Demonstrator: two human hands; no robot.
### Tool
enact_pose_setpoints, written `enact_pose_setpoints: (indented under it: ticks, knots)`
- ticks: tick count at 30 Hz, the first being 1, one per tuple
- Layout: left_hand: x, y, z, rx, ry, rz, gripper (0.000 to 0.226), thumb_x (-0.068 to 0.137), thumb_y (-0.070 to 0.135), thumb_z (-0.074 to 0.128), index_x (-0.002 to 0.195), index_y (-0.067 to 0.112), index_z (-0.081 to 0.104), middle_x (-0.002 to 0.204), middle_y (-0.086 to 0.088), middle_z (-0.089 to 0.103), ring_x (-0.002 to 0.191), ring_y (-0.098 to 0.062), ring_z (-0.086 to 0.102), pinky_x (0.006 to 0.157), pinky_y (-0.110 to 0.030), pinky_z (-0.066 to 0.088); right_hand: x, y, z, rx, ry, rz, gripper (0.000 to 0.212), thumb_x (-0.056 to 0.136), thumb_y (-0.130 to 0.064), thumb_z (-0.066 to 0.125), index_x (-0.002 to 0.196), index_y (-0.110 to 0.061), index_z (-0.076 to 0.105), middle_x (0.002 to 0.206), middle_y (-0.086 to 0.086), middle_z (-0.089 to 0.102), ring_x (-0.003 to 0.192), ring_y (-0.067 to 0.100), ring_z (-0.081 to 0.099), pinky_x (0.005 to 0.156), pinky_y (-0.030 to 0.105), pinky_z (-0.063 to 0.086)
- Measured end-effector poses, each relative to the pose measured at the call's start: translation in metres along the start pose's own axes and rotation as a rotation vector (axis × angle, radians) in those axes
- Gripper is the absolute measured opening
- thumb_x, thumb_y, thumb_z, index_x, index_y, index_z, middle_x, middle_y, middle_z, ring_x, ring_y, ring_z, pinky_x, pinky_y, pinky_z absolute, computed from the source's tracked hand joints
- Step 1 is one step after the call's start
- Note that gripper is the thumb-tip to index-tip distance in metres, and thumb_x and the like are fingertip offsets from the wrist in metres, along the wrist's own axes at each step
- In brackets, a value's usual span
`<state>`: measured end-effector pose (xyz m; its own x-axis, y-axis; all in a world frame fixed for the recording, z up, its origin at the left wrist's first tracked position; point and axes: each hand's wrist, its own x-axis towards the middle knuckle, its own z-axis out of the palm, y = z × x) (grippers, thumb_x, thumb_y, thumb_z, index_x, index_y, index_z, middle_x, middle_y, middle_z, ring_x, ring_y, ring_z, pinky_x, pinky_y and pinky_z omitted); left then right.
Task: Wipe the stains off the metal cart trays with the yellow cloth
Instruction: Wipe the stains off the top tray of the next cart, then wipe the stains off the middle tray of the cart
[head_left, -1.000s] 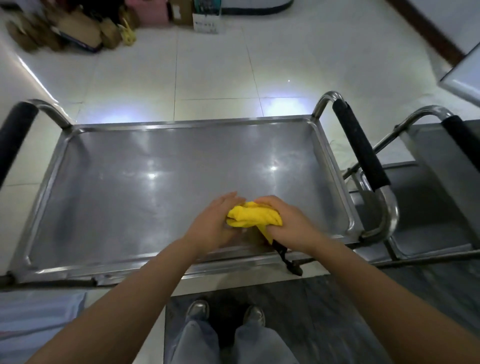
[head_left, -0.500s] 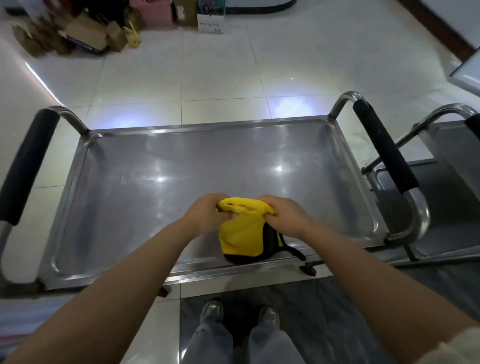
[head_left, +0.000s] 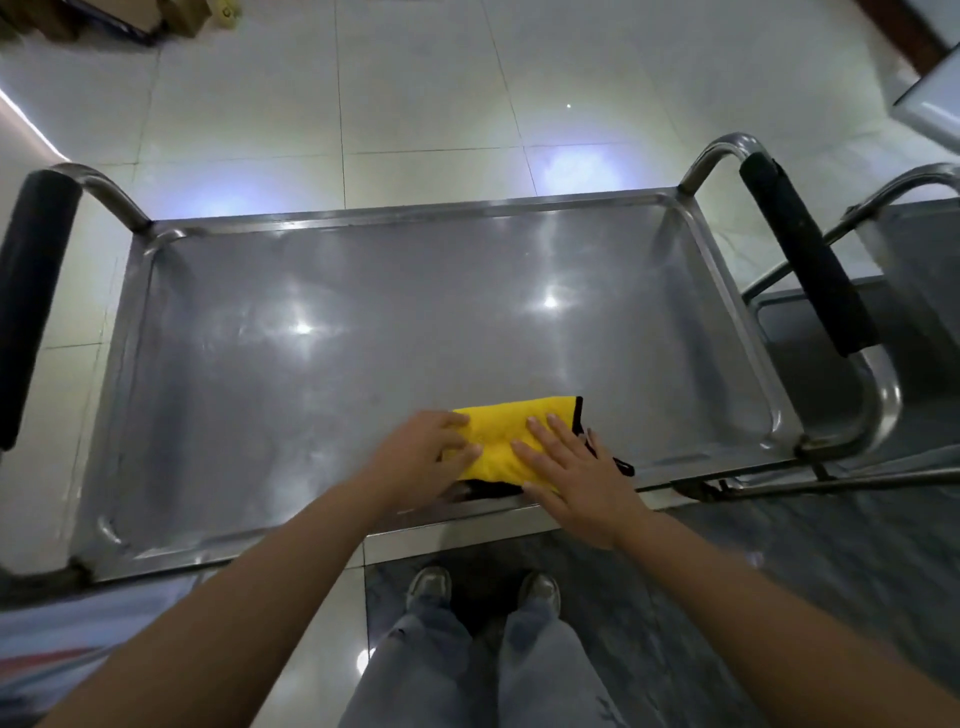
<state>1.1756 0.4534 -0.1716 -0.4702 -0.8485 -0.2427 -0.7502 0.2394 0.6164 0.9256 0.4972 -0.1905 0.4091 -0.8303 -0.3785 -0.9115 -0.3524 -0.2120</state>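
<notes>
The yellow cloth (head_left: 506, 434), edged in black, lies folded on the floor of the metal cart tray (head_left: 363, 332), close to the near rim and right of centre. My right hand (head_left: 576, 475) lies flat on the cloth's right part with straight, spread fingers. My left hand (head_left: 423, 457) rests on the cloth's left edge with its fingers bent over the fabric. Faint smears show on the shiny tray floor.
Black padded handles rise at the cart's left end (head_left: 28, 306) and right end (head_left: 808, 254). A second metal cart (head_left: 914, 291) stands against the right side. Cardboard boxes (head_left: 104, 15) sit on the tiled floor far behind. My shoes (head_left: 483, 590) are below the near rim.
The cloth was held bunched up between both hands above the tray, then hung open; now it lies folded on the tray with both hands on top.
</notes>
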Motion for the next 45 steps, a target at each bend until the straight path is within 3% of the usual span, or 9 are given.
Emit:
enact_pose_setpoints:
  ticks: [6,10,17,25,29,32,35,39,45]
  knots:
    - [0.037,0.000,-0.001,0.106,-0.122,-0.169,0.071,0.087,0.035,0.065,0.147,0.016,0.033,0.146,-0.012,0.038,0.134,-0.029,0.035,0.108,-0.036,0.031,0.002,-0.011,-0.004,0.013,0.048,0.090,0.047,0.102,-0.042,0.025,0.148,-0.040,0.019,0.160,-0.010,-0.005,0.147,0.014,-0.012,0.117,0.048,0.002]
    - [0.036,0.011,0.002,0.119,-0.189,-0.141,0.051,0.079,0.039,0.071,0.122,0.015,0.059,0.117,-0.010,0.059,0.104,-0.025,0.054,0.081,-0.031,0.041,-0.004,-0.018,-0.013,0.166,0.112,0.111,0.051,0.099,-0.035,0.042,0.148,-0.032,0.028,0.159,-0.006,0.014,0.148,0.017,0.009,0.118,0.044,0.015]
    - [0.002,0.058,-0.003,-0.365,-0.173,-0.115,0.031,0.078,0.020,0.072,0.098,0.024,0.049,0.096,-0.005,0.053,0.085,-0.019,0.052,0.063,-0.026,0.043,-0.038,-0.010,-0.028,0.337,0.310,0.195,0.088,0.082,-0.033,0.069,0.151,-0.028,0.014,0.159,0.005,0.014,0.144,0.024,0.020,0.112,0.037,0.026]
    - [-0.061,0.128,0.007,-0.518,-0.133,0.000,0.043,0.066,0.023,0.073,0.105,0.014,0.059,0.100,-0.010,0.061,0.090,-0.019,0.058,0.075,-0.033,0.050,-0.121,0.018,-0.022,0.576,0.286,0.105,0.092,0.070,-0.039,0.079,0.144,-0.042,0.025,0.158,-0.002,0.017,0.144,0.016,0.017,0.113,0.036,0.024]
    - [-0.089,0.150,0.041,-0.545,-0.128,-0.012,0.040,0.079,0.010,0.076,0.113,0.020,0.060,0.109,0.001,0.060,0.103,-0.015,0.057,0.086,-0.033,0.052,-0.158,0.028,0.002,0.648,0.234,0.082,0.053,0.067,-0.033,0.079,0.115,-0.034,0.055,0.153,-0.009,0.027,0.137,0.003,0.016,0.108,0.030,0.022]
    - [-0.107,0.154,0.072,-0.510,-0.038,-0.062,0.041,0.078,0.010,0.077,0.114,0.022,0.060,0.109,0.007,0.060,0.101,-0.006,0.056,0.081,-0.019,0.050,-0.181,0.027,0.022,0.814,0.190,0.135,0.031,0.067,-0.027,0.073,0.087,-0.038,0.052,0.124,-0.010,0.059,0.117,-0.010,0.043,0.090,0.012,0.041]
    - [-0.123,0.149,0.100,-0.540,0.052,-0.179,0.042,0.078,0.015,0.078,0.112,0.028,0.057,0.105,0.014,0.058,0.095,0.004,0.055,0.074,-0.010,0.047,-0.192,0.024,0.038,0.880,0.201,0.208,0.025,0.067,-0.025,0.070,0.085,-0.035,0.055,0.086,-0.011,0.061,0.081,0.005,0.057,0.061,0.016,0.046]
    - [-0.131,0.125,0.132,-0.532,0.059,-0.302,0.046,0.081,0.027,0.075,0.122,0.025,0.053,0.114,0.005,0.059,0.102,-0.011,0.059,0.085,-0.029,0.054,-0.194,0.022,0.058,0.894,0.198,0.247,0.026,0.070,-0.021,0.071,0.084,-0.038,0.056,0.084,-0.011,0.061,0.079,0.004,0.057,0.063,0.023,0.047]
    - [-0.100,0.058,0.187,-0.224,0.079,-0.273,0.041,0.096,0.041,0.051,0.132,0.021,0.052,0.126,0.002,0.062,0.115,-0.014,0.057,0.093,-0.029,0.046,-0.151,0.045,0.118,0.772,0.394,0.387,0.033,0.073,-0.021,0.067,0.102,-0.035,0.061,0.082,-0.019,0.060,0.075,0.002,0.056,0.058,0.018,0.040]
